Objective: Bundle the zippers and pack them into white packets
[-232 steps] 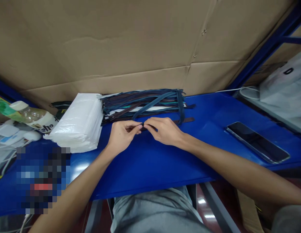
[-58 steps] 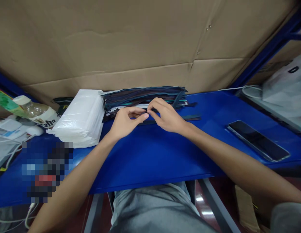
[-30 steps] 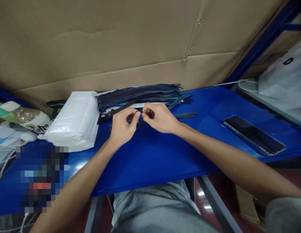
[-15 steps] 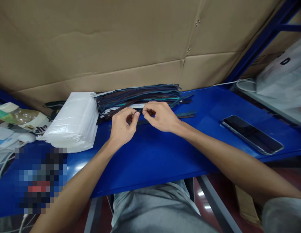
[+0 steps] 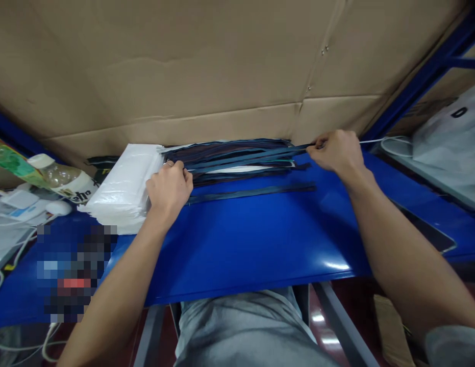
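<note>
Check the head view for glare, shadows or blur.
Head view: glare on the glossy blue table near its front edge; soft shadow beside the bare right forearm; pixelated patch at left hiding detail; slight softness on the held dark blue fabric strip.

Packet stack [image 5: 124, 178]: milky white
Strip pile [image 5: 225, 150], right of the stack: navy, black and dark brown, with teal
Stretched strip [image 5: 256, 156], right of the stack: slate blue
Bottle [image 5: 67, 179], left of the stack: white cap, black lettering on white label
Tabletop [image 5: 237, 244], beneath the stack: glossy blue
Cardboard [image 5: 183, 66], behind the stack: plain tan
</note>
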A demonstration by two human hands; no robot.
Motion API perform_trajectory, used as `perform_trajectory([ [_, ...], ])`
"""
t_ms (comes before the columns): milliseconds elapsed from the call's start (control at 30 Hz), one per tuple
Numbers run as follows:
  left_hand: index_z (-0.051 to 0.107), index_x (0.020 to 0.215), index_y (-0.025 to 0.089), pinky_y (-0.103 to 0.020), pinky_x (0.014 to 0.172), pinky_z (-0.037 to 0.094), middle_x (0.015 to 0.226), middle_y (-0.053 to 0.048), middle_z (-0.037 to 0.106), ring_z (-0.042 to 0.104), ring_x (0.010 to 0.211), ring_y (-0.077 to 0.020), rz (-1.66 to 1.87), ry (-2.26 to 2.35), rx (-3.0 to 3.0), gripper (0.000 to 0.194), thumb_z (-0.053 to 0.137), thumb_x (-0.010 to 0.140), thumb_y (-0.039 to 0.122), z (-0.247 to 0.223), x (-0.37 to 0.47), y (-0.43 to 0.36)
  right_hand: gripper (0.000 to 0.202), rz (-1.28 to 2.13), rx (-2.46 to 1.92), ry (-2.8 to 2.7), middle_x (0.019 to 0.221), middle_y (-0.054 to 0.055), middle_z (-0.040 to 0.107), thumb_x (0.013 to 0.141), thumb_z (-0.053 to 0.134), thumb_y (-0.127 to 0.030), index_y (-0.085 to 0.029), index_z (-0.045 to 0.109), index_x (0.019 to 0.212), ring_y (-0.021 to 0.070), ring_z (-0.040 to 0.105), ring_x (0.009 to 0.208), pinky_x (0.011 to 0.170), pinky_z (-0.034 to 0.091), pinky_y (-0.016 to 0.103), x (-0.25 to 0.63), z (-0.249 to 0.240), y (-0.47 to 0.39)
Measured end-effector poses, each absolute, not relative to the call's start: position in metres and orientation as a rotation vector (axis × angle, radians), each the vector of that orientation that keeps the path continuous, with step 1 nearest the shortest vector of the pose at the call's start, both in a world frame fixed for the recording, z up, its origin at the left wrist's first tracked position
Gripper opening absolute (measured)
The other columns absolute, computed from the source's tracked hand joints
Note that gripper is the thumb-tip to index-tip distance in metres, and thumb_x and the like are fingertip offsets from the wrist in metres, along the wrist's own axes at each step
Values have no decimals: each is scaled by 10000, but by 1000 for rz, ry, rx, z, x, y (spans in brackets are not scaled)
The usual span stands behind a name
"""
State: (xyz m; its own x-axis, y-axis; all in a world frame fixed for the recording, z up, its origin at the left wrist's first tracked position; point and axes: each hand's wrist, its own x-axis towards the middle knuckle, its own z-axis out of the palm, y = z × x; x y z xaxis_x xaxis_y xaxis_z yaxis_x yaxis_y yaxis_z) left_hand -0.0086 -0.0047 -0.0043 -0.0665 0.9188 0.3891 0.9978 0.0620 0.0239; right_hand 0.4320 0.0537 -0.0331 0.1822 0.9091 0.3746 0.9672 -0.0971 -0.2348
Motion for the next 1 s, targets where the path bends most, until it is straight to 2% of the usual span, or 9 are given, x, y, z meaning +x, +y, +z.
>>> perform_trajectory([
  [233, 712, 1360, 182, -604, 906, 555, 1346, -240, 716, 727, 1079, -458, -380, -2102, -1926, 440, 418, 1101, 383, -6, -16, -4, 173, -91, -1987, -1726, 1022, 199, 807, 906, 673, -319, -184, 781, 898, 330, 717, 989, 920, 517, 432, 421, -33, 53],
  [333, 560, 1561, 211, -603, 907, 571, 1662, -250, 490, 688, 1194, -476, -444, -2000, -1991, 518, 488, 1078, 383, -5, -12, -9, 179, 68, -1912, -1750, 1016, 188, 821, 921, 696, -349, -197, 770, 862, 333, 738, 982, 938, 533, 435, 415, -30, 50],
  [400, 548, 1555, 237, -556, 914, 581, 1716, -217, 419, 652, 1281, -459, -519, -1894, -2084, 504, 522, 1072, 378, -5, -5, -14, 169, 169, -1843, -1785, 1008, 170, 831, 925, 706, -353, -215, 778, 857, 328, 748, 968, 945, 546, 436, 408, -27, 46],
  [467, 634, 1415, 245, -484, 894, 584, 1568, -179, 579, 685, 1230, -396, -593, -1820, -2208, 373, 536, 1081, 379, -7, 3, -19, 139, 276, -1747, -1821, 967, 125, 837, 906, 718, -346, -232, 789, 870, 304, 759, 929, 911, 571, 424, 397, -25, 41],
  [533, 701, 1221, 249, -420, 822, 570, 1258, -120, 747, 743, 1024, -318, -647, -1780, -2335, 233, 572, 1075, 377, -13, 11, -21, 136, 432, -1617, -1829, 885, 76, 828, 869, 756, -358, -235, 791, 914, 277, 768, 843, 818, 597, 403, 380, -25, 36],
  [600, 720, 1059, 254, -378, 733, 532, 963, -61, 786, 738, 814, -263, -675, -1747, -2446, 159, 626, 1053, 382, -21, 18, -23, 193, 599, -1466, -1811, 811, 50, 810, 837, 808, -385, -227, 778, 943, 258, 767, 756, 717, 599, 377, 360, -28, 29],
  [667, 726, 982, 256, -352, 674, 489, 822, -33, 779, 723, 719, -240, -702, -1707, -2534, 163, 668, 1035, 400, -29, 23, -24, 225, 706, -1330, -1808, 788, 50, 804, 830, 846, -408, -224, 769, 935, 246, 761, 708, 642, 583, 354, 338, -31, 21],
  [800, 762, 1033, 264, -332, 647, 470, 900, -30, 826, 742, 714, -225, -750, -1643, -2692, 202, 703, 1032, 457, -36, 31, -27, 255, 813, -1144, -1793, 828, 57, 816, 840, 881, -450, -239, 771, 932, 252, 771, 730, 617, 594, 356, 296, -37, 0],
  [1000, 800, 1097, 270, -336, 642, 460, 851, -52, 791, 740, 734, -251, -709, -1578, -2793, 283, 635, 1077, 499, -34, 33, -27, 207, 849, -1008, -1766, 940, 44, 833, 871, 864, -436, -260, 772, 932, 292, 825, 923, 871, 672, 439, 263, -43, -22],
])
